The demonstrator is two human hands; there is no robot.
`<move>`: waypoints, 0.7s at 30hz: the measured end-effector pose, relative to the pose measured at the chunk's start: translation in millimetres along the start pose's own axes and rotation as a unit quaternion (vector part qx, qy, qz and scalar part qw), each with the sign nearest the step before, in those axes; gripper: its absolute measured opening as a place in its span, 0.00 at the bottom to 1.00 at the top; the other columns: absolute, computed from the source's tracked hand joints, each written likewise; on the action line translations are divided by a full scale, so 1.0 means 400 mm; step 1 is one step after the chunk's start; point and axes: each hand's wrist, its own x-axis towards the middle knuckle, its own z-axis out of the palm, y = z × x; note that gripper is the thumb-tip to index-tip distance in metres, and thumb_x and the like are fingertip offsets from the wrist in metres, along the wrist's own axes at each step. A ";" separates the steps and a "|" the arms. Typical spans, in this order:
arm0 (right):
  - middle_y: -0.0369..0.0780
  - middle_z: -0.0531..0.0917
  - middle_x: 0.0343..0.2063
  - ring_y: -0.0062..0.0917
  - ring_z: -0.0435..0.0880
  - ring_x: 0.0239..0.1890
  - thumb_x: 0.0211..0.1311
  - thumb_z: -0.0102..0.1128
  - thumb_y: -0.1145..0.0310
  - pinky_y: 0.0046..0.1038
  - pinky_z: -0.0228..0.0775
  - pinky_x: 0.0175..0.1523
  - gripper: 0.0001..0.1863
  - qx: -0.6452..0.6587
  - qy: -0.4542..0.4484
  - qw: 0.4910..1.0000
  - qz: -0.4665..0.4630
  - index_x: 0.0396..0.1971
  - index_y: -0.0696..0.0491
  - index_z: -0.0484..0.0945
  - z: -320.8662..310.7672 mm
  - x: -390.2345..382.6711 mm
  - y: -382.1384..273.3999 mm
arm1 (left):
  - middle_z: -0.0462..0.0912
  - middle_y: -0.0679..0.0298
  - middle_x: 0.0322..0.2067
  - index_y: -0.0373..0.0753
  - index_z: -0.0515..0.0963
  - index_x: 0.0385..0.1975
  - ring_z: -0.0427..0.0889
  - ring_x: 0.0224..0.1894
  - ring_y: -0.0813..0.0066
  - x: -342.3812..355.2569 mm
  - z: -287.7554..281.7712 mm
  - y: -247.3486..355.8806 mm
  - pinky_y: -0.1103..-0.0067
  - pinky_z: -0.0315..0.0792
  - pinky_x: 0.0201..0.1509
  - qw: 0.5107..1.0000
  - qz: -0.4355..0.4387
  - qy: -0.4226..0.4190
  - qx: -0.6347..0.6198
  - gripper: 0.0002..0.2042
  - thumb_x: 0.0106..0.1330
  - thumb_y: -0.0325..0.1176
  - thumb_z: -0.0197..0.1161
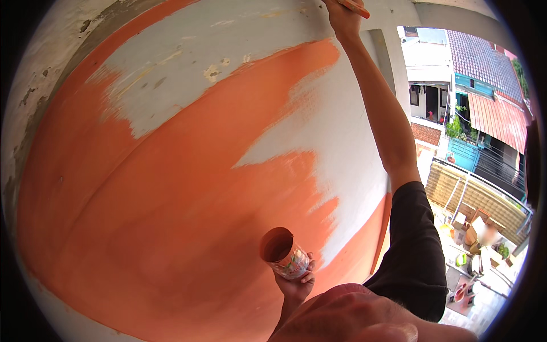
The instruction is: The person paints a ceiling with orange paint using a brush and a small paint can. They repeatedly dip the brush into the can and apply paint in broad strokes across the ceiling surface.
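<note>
while the left grip (296, 285) wraps around the paint can (289, 262) low in view, the right grip (344, 20), high at the upper edge, is closed on the brush handle (356, 7), whose end slants down rightward, well apart from the can, above the pale patch (358, 137) of wall (171, 205).

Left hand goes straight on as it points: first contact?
Probably the orange-painted wall; the can in the left hand would likely touch it first. Depth is unclear, so the gap can't be judged.
</note>
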 end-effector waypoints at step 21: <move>0.42 0.88 0.38 0.24 0.86 0.42 0.66 0.70 0.71 0.27 0.77 0.47 0.08 -0.011 -0.043 0.998 -0.044 0.39 0.60 0.84 0.231 -0.106 -0.188 | 0.73 0.44 0.55 0.37 0.68 0.65 0.75 0.46 0.57 0.026 -0.006 -0.001 0.81 0.78 0.27 1.000 0.009 -0.019 0.004 0.38 0.68 0.65 0.56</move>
